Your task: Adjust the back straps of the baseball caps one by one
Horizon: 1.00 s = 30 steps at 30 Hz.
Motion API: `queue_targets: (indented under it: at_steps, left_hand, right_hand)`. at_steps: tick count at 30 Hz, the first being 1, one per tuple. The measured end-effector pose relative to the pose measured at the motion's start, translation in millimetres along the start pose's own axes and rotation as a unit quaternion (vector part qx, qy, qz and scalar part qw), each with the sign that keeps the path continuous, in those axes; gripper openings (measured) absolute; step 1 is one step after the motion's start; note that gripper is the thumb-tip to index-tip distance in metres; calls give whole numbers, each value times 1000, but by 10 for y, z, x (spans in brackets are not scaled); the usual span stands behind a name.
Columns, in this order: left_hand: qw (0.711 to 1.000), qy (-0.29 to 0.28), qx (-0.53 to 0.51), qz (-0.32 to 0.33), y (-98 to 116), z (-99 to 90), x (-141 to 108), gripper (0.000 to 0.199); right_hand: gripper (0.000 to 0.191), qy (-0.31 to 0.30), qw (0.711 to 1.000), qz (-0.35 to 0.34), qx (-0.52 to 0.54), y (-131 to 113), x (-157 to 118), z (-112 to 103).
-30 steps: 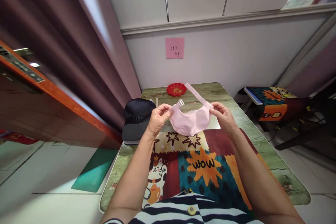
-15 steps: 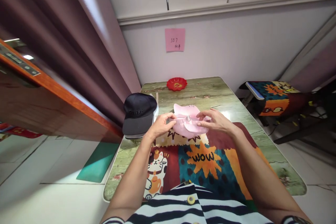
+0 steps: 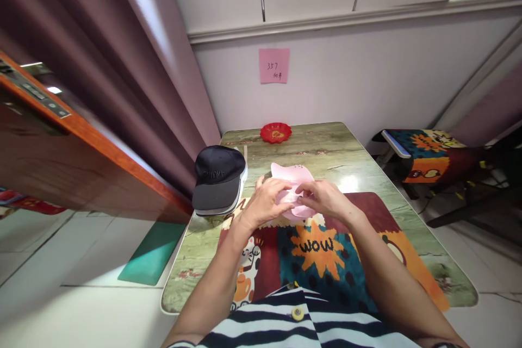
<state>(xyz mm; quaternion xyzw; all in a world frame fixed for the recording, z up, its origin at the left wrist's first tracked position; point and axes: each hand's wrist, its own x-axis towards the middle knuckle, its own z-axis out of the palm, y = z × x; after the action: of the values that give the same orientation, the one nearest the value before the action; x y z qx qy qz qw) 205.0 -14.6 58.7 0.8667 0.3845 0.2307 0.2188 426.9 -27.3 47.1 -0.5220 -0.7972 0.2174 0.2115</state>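
Note:
A pink cap (image 3: 291, 173) lies at the middle of the table, its brim toward the far side and its back strap side toward me. My left hand (image 3: 270, 199) grips the cap's left side, thumb and fingers closing near the strap. From the right, my right hand (image 3: 321, 197) pinches the cap close to the middle, where the buckle is covered by the fingers. Both hands hide much of the crown. Left of them, dark caps (image 3: 218, 176) sit stacked, the top one black with raised lettering and a lighter one beneath.
A red scalloped dish (image 3: 276, 132) stands at the table's (image 3: 326, 147) far edge. A colourful mat (image 3: 318, 250) covers the near part. A pink note (image 3: 274, 65) hangs on the wall. An orange-edged door (image 3: 101, 141) and curtain (image 3: 163, 65) border the left; a stool (image 3: 428, 155) stands right.
Both hands have moved inward from the cap's sides toward its strap buckle, now covering it. The pink cap stays in roughly the same place.

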Motion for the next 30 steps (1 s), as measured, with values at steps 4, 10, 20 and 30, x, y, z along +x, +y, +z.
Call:
queue_targets:
  at_steps: [4, 10, 20, 30]
  left_hand:
    - [993, 12, 111, 26, -17, 210, 30, 29]
    - [994, 6, 100, 39, -291, 459, -1, 15]
    - [983, 84, -125, -108, -488, 424, -176, 23]
    - [899, 209, -345, -172, -434, 59, 54, 11]
  right_hand:
    - [14, 35, 999, -12, 35, -1, 47, 107]
    - [10, 30, 999, 27, 27, 63, 46, 259]
    - [20, -16, 993, 63, -94, 172, 55, 345]
    - [15, 185, 948, 101, 238, 48, 75, 46]
